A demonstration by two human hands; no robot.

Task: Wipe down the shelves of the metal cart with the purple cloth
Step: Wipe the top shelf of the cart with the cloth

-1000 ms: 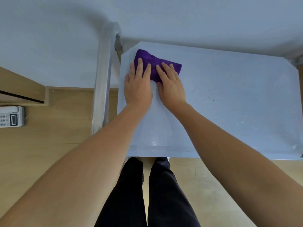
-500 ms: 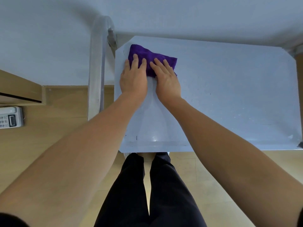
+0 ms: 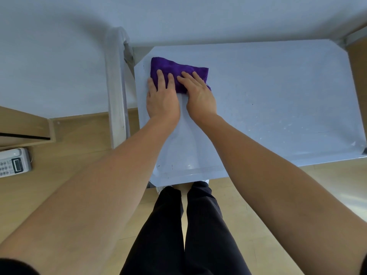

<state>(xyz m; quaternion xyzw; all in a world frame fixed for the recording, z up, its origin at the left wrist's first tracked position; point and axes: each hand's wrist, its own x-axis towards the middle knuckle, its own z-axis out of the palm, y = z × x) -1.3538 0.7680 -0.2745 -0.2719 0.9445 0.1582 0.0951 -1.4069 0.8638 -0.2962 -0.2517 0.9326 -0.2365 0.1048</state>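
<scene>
With left hand (image 3: 161,98) and right hand (image 3: 200,94) lying flat side by side, fingers (image 3: 160,78) straight and lightly spread, pressing the cloth (image 3: 178,66) down onto the shelf (image 3: 278,96). Not gripping or pinching it, only bearing on its near half with the fingers while resting the palm heels on bare metal. Keeping the cloth bunched as a rough pad at the far left corner, just beside the post (image 3: 115,86).

Judging from this, wiping this shelf and probably only beginning it: working at one corner, with pale smears (image 3: 288,124) showing across the right half.

Next, likely needing a steady sweep rightward along the far edge, keeping the pressure even so as not to be rolling the pad or letting it slip from under the fingers, then coming back in overlapping passes toward the near edge.

Compared with a second ago, staying at much the same corner in the same flat pose. Mainly seeing the view shifting, bringing more of the shelf's right end into sight.
</scene>
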